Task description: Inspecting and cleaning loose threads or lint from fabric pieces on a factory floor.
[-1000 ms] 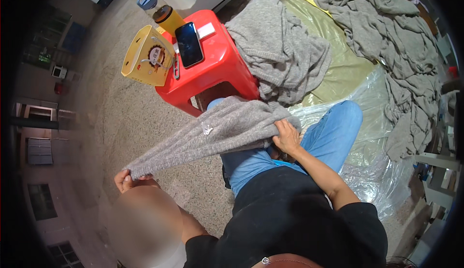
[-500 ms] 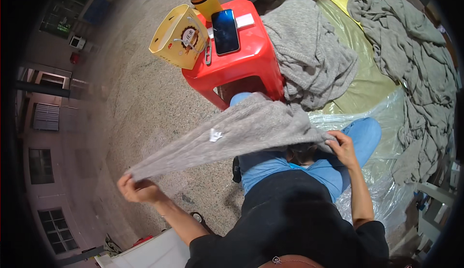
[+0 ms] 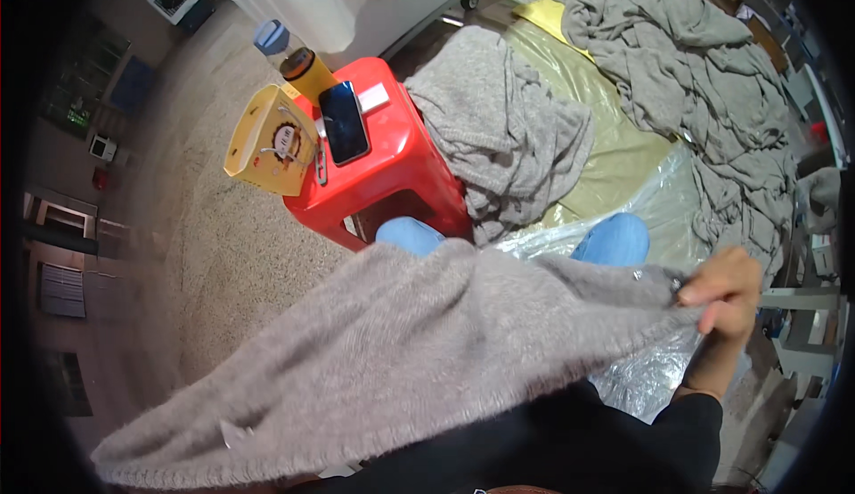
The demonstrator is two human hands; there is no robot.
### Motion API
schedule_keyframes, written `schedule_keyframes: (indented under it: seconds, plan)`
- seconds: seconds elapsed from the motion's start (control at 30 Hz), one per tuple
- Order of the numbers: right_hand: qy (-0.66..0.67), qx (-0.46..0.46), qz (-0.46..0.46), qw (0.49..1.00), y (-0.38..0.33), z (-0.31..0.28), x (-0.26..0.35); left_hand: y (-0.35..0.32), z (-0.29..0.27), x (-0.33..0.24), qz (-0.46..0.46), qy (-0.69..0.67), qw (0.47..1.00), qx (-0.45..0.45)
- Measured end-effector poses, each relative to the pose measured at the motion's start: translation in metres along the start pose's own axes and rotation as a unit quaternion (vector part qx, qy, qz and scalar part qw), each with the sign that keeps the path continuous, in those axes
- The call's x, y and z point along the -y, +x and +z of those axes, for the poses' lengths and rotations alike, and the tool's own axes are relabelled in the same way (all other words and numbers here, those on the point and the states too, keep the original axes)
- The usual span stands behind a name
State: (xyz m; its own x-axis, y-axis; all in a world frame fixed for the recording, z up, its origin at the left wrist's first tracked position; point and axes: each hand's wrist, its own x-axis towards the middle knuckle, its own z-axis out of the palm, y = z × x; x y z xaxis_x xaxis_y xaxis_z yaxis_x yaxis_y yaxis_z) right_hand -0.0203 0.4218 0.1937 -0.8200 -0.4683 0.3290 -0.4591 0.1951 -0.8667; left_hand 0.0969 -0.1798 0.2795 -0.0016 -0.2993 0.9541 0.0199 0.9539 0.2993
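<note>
A grey knitted garment (image 3: 383, 342) spreads across the front of my body, over my lap and raised near the camera. Its ribbed edge runs along the bottom, and a small white tag (image 3: 237, 436) shows at the lower left. My right hand (image 3: 726, 293), slightly blurred, is closed on the garment's right end, pinching the edge. The far left corner of the knit is pulled out to the lower left; my left hand does not show there. My knees in blue jeans (image 3: 614, 240) poke out beyond the cloth.
Ahead stands a red plastic stool (image 3: 392, 151) bearing a phone (image 3: 345, 122), a yellow paper bag (image 3: 272, 142) and a bottle (image 3: 298, 62). Right of it lie a heap of grey knits (image 3: 508, 120) and a larger pile (image 3: 686, 75) on plastic sheeting (image 3: 659, 191). Behind is a white wheeled bin (image 3: 338, 13).
The garment has risen toward the camera and fills more of the view. My right hand has moved right and up with its end; my left hand has gone out of sight. The view has shifted.
</note>
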Motion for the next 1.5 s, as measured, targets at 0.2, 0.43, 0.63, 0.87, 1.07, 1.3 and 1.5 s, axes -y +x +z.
schedule_keyframes:
  seconds: [0.2,0.43,0.63,0.87,1.07,1.3,1.5]
  plan:
    - [-0.083,-0.096,0.077,0.989,0.021,0.010,0.020,-0.010,0.042,-0.030,-0.095,-0.052,0.992,0.059]
    - [-0.295,0.131,0.191,0.927,0.003,-0.012,-0.012,-0.040,0.088,-0.075,-0.303,-0.272,0.780,0.476]
    - [-0.079,0.109,0.076,0.988,-0.004,0.067,-0.032,-0.215,0.135,-0.111,-0.437,-0.329,0.492,0.678]
    - [0.014,0.044,-0.027,0.999,0.038,0.215,-0.074,-0.306,0.131,-0.147,-0.604,-0.355,0.310,0.643]
    - [-0.028,-0.045,-0.034,0.998,0.034,0.222,-0.111,-0.320,0.119,-0.152,-0.522,-0.338,0.529,0.577]
    - [-0.147,0.035,0.017,0.988,0.027,0.232,-0.111,-0.324,0.117,-0.153,-0.549,-0.333,0.543,0.541]
    - [-0.044,-0.054,-0.019,0.997,0.049,0.224,-0.114,-0.320,0.120,-0.150,-0.508,-0.377,0.531,0.563]
